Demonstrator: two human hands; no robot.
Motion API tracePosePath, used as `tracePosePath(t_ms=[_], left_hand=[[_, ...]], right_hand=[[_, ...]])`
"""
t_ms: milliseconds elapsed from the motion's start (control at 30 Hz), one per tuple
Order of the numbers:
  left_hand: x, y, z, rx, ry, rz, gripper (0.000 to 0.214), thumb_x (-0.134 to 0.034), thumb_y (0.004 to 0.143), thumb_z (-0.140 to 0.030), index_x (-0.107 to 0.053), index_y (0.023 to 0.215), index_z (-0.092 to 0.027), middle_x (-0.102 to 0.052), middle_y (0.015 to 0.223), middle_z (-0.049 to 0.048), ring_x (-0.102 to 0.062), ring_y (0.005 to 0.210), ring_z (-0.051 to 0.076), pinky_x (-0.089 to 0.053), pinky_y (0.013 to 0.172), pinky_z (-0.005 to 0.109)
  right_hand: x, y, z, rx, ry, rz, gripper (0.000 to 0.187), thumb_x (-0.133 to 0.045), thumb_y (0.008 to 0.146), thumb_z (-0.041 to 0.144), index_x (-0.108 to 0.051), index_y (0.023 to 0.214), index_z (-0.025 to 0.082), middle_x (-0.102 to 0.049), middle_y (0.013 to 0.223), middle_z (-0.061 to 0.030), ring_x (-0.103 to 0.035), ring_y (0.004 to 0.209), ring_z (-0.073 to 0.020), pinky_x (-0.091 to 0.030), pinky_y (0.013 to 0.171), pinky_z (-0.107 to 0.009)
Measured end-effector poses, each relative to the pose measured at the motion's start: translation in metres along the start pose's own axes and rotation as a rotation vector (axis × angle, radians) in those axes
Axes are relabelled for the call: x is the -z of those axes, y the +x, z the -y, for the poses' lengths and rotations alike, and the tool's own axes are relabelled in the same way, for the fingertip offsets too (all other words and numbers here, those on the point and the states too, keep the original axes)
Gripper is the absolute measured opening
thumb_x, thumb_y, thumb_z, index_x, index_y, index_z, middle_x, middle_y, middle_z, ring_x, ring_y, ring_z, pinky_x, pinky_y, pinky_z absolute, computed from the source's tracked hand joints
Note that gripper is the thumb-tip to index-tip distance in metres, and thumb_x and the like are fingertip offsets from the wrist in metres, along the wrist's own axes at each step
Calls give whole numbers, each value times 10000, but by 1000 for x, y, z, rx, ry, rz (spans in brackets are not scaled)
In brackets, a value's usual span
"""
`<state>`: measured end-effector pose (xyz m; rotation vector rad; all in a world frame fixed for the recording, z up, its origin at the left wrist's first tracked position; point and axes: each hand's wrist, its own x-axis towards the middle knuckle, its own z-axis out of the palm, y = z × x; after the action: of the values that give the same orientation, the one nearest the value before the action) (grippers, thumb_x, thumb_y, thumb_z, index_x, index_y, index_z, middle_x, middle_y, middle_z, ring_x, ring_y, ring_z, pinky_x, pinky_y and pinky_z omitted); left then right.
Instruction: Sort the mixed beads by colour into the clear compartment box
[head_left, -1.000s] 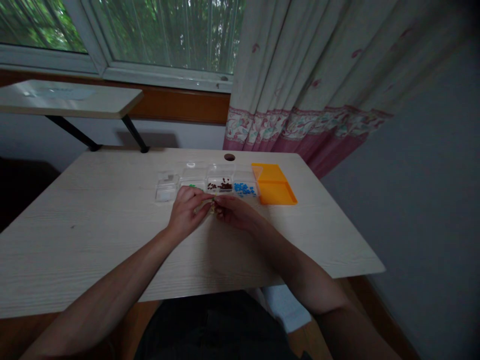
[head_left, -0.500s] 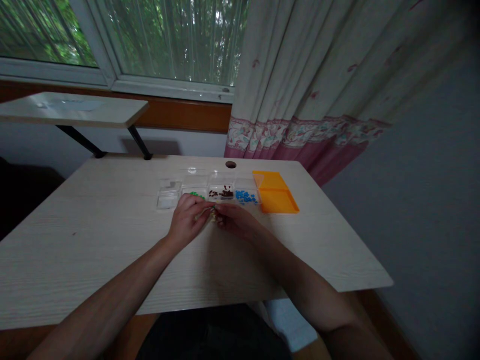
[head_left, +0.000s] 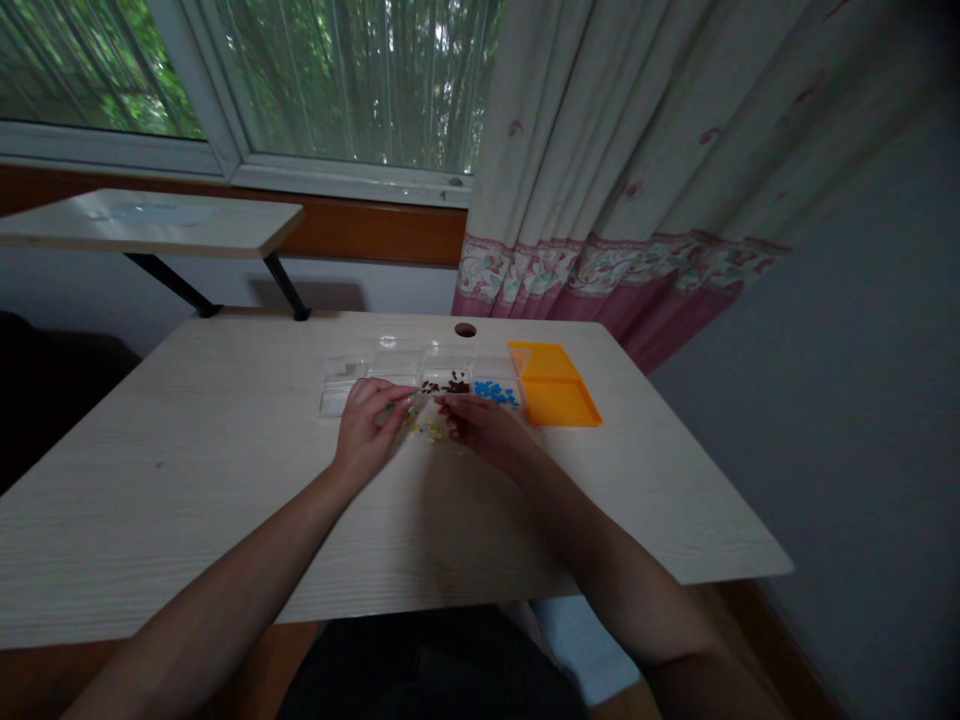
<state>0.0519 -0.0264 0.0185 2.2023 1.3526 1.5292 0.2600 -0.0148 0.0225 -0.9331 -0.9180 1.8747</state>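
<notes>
My left hand point(head_left: 367, 425) rests on the pale wooden table point(head_left: 187, 480) with its fingers curled round something small that I cannot make out. My right hand point(head_left: 484, 428) lies low beside it, fingers stretched towards the left. Between the two hands sits a small scatter of yellowish beads point(head_left: 431, 428). Just beyond the fingertips stands a row of clear plastic boxes: one with brown beads point(head_left: 448, 383), one with blue beads point(head_left: 495, 392), and a box at the left end point(head_left: 339, 385) with pale contents. A green-bead box is mostly hidden behind my left hand.
An orange tray point(head_left: 553, 387) lies at the right end of the box row. A cable hole point(head_left: 465, 329) is near the table's far edge. A second small table point(head_left: 150, 215) stands by the window, and a curtain point(head_left: 600, 200) hangs at the back right.
My hands were pressed together on one small item; now they have drawn slightly apart and yellowish beads show between them. The camera has tilted a little.
</notes>
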Motion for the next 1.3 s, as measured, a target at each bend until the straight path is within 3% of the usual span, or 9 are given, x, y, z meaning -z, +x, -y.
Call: tracePosePath(t_ms=[267, 367, 533, 667, 833, 1067, 1300], left_hand=[[1, 6, 14, 132, -112, -100, 197, -601, 932, -356, -736, 1022, -244, -647, 907, 35, -593, 906, 192, -478, 826, 344], [3, 10, 21, 151, -86, -124, 210, -590, 934, -365, -737, 1009, -236, -665, 916, 38, -599, 923, 196, -479, 834, 343], [4, 13, 35, 164, 16, -132, 229, -577, 929, -376, -741, 994, -230, -671, 903, 43, -597, 929, 203, -476, 855, 353], [1, 13, 46, 170, 51, -128, 218, -578, 924, -357, -742, 993, -231, -665, 883, 40, -592, 902, 204, -467, 862, 361], [-1, 12, 52, 152, 43, -120, 219, -573, 926, -344, -747, 997, -230, -667, 881, 43, -584, 907, 211, -455, 853, 361], [-3, 11, 54, 162, 52, -111, 214, -575, 922, -334, -748, 1002, -235, -668, 891, 42, -594, 906, 208, -459, 851, 362], [-5, 11, 59, 170, 78, -117, 230, -594, 911, -341, -763, 1018, -226, -663, 882, 44, -595, 919, 208, -458, 876, 358]], right_hand=[[15, 6, 12, 95, -79, -106, 380, -836, 618, 434, -776, 902, 189, -680, 834, -10, -468, 622, -62, -368, 568, -203], [21, 6, 18, 128, -201, -133, 392, -795, 648, 460, -772, 933, 192, -696, 864, -26, -484, 639, -74, -382, 596, -217], [31, 5, 25, 238, -666, -147, 346, -719, 731, 468, -770, 937, 195, -721, 863, -37, -543, 679, -112, -431, 658, -255], [33, 1, 24, 378, -1216, -129, 163, -676, 804, 291, -772, 907, 209, -711, 852, -33, -580, 752, -139, -442, 727, -275], [25, -7, 18, 287, -1652, -112, 162, -681, 804, 208, -771, 939, 210, -704, 902, -62, -613, 853, -183, -453, 789, -308], [10, -15, 20, 247, -1839, -89, 210, -618, 874, 223, -774, 1013, 202, -710, 1014, -115, -619, 1011, -260, -461, 845, -348], [7, -16, 19, 229, -1946, -38, 226, -576, 901, 233, -761, 1029, 206, -705, 1035, -105, -604, 1052, -246, -448, 870, -320]])
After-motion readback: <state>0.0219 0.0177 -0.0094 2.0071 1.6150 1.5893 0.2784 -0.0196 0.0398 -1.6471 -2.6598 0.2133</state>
